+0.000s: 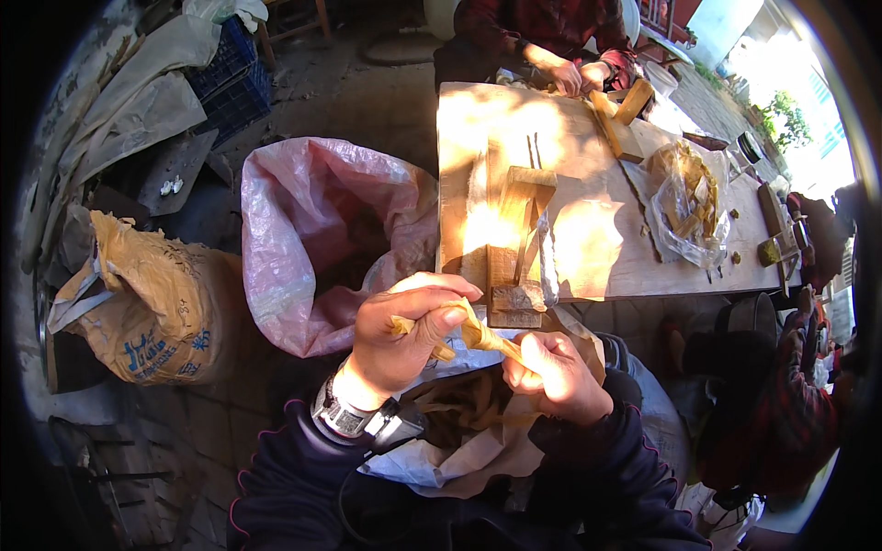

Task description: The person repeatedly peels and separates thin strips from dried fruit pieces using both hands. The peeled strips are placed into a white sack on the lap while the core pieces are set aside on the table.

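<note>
Between my two hands stretches a twisted, yellowish-tan strip of dried plant material (482, 334), possibly leaf or husk. My left hand (406, 330) pinches its upper end, and more tan pieces poke out from under the fingers. The strip's lower end is gripped by the thumb and fingers of my right hand (557, 379). Below them, a paper-lined sack (451, 475) rests at my lap with brownish dried strips (468, 406) inside. Just beyond my hands, a wooden device (527, 189) with a raised block and slanted pieces stands at the table's near left corner.
A pink woven sack (275, 248) gapes beside the wooden table (592, 234). Left of it stands a brown paper sack (200, 303) bearing writing. A plastic bag of tan pieces (689, 200) and a glass jar (747, 148) occupy the table's right. Another person's hands (575, 76) work opposite.
</note>
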